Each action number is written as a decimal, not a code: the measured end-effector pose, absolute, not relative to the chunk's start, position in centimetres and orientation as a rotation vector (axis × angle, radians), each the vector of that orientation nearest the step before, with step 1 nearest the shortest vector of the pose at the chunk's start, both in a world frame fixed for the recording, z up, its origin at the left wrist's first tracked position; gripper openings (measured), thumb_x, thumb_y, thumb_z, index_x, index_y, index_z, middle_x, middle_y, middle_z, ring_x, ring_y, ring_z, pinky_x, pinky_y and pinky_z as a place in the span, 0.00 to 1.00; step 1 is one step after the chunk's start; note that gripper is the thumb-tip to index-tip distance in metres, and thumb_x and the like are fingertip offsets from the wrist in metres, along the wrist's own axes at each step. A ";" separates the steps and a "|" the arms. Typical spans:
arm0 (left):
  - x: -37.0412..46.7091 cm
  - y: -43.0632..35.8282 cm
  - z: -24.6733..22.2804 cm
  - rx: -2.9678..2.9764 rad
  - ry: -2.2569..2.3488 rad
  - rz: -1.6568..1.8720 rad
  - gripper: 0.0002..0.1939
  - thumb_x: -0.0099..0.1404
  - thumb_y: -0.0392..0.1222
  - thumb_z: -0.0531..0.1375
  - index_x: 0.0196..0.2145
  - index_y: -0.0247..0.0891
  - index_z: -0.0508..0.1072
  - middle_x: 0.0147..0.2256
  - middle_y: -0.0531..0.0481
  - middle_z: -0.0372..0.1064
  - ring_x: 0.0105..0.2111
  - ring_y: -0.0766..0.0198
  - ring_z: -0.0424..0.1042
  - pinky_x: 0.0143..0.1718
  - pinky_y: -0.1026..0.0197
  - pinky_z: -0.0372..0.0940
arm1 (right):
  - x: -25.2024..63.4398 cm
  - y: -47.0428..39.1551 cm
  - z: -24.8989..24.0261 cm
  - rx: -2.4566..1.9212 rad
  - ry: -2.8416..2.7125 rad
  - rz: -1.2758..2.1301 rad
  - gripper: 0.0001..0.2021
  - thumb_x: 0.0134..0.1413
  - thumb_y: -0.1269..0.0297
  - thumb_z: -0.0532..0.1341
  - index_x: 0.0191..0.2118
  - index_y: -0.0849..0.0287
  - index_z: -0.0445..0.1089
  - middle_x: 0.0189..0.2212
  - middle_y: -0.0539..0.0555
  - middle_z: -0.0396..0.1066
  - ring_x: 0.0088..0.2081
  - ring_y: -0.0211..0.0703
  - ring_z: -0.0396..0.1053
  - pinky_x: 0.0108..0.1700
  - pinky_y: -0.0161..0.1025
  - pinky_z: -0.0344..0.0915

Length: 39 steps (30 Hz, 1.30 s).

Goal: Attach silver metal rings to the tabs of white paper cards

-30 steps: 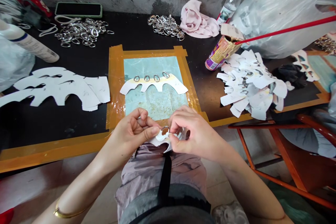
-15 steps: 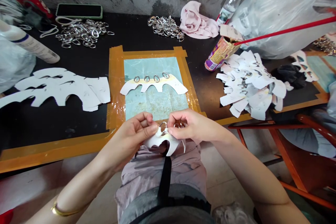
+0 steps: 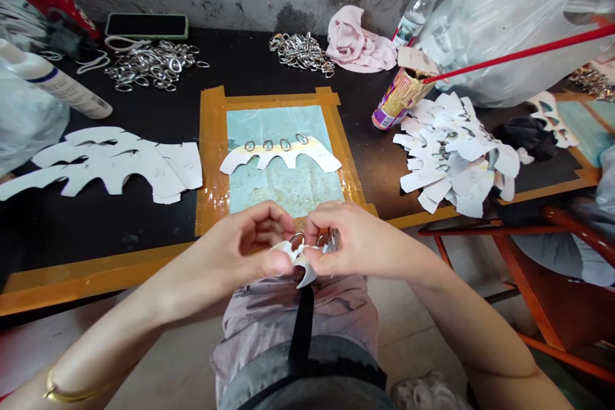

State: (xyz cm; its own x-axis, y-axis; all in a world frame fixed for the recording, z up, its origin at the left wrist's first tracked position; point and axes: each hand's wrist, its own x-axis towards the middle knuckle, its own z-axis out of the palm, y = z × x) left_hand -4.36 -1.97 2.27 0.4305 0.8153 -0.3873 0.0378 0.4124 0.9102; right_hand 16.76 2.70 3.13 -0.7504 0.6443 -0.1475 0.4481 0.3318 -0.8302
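White cutout (image 3: 305,275) between hands (image 3: 257,237) (image 3: 355,237), bottle label (image 3: 406,31) unreadable

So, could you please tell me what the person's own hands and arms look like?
The left hand and right hand wear no gloves, and no sleeves show on the forearms. A thin gold-coloured bangle sits on the left forearm; the right shows none.

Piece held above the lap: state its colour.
The piece is white, as the head view shows.

Soft, fairly even light leaves glints on the amber tape (image 3: 212,141), with wide-angle stretching toward the edges.
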 end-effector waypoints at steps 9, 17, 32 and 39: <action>-4.5 -0.8 0.8 0.717 0.773 0.369 0.13 0.62 0.51 0.63 0.34 0.38 0.77 0.29 0.49 0.72 0.26 0.67 0.68 0.29 0.67 0.61 | 17.8 5.1 4.3 -0.844 -2.264 1.793 0.08 0.57 0.60 0.63 0.34 0.59 0.76 0.31 0.49 0.73 0.33 0.35 0.68 0.35 0.32 0.61; -3.7 -2.1 0.9 0.754 1.001 0.606 0.10 0.59 0.46 0.66 0.28 0.36 0.75 0.26 0.50 0.72 0.23 0.72 0.67 0.23 0.73 0.58 | 18.0 4.7 3.4 -0.939 -2.130 1.510 0.12 0.59 0.59 0.62 0.47 0.56 0.73 0.43 0.52 0.74 0.45 0.41 0.70 0.46 0.38 0.65; 3.8 -4.6 -2.8 -0.027 0.820 1.349 0.05 0.59 0.31 0.64 0.30 0.34 0.70 0.32 0.51 0.69 0.34 0.70 0.69 0.39 0.68 0.67 | 15.3 -2.5 -3.2 -1.191 -1.725 0.842 0.11 0.57 0.70 0.63 0.45 0.56 0.66 0.45 0.55 0.67 0.50 0.42 0.66 0.51 0.41 0.66; 2.2 -4.4 -2.7 0.039 0.767 1.187 0.09 0.62 0.40 0.64 0.38 0.33 0.78 0.41 0.45 0.73 0.39 0.64 0.71 0.43 0.62 0.69 | 17.3 -1.6 -2.0 -1.179 -1.517 1.294 0.11 0.50 0.65 0.68 0.40 0.55 0.70 0.38 0.49 0.73 0.39 0.39 0.73 0.39 0.34 0.70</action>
